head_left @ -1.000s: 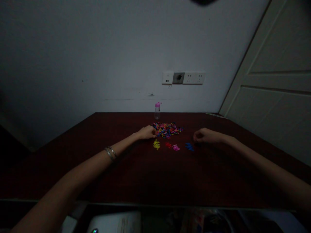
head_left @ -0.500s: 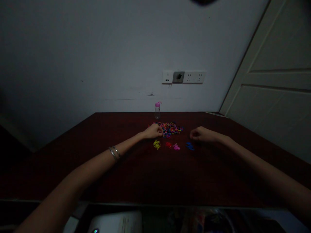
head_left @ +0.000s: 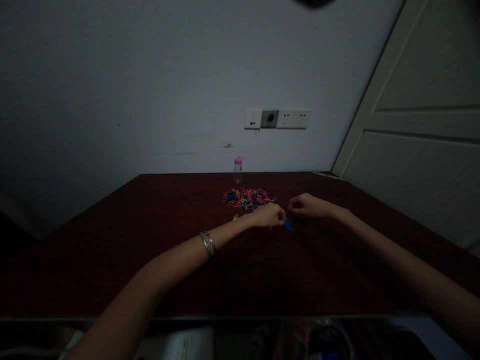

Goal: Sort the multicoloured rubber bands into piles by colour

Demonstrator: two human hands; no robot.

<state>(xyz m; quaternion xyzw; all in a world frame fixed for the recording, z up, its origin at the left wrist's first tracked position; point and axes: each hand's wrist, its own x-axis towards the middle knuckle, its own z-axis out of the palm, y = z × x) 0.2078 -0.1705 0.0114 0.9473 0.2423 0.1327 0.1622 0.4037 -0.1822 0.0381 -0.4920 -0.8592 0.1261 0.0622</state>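
My left hand (head_left: 270,215) is closed, its fingertips at the left edge of the small blue pile (head_left: 288,225); what it pinches is too small to make out. Its forearm, with silver bangles at the wrist, covers most of the small yellow pile (head_left: 236,217) and the spot of the red one. A bit of pink (head_left: 269,229) shows below the hand. Just right of and above the blue pile, my right hand (head_left: 303,206) is held with curled fingers; anything in them is hidden. Behind my left hand lies a large heap of mixed coloured small loops (head_left: 249,198).
A clear bottle with a pink cap (head_left: 238,171) stands behind the heap, near the wall. The dark red tabletop (head_left: 180,200) runs back to that wall, which has sockets (head_left: 293,119). Below the front edge is an open space with a pale object (head_left: 191,344).
My left hand has moved right and nearer, from the heap's left side to the blue pile, now covering the red and most of the pink. My right hand has barely moved. The view has shifted slightly.
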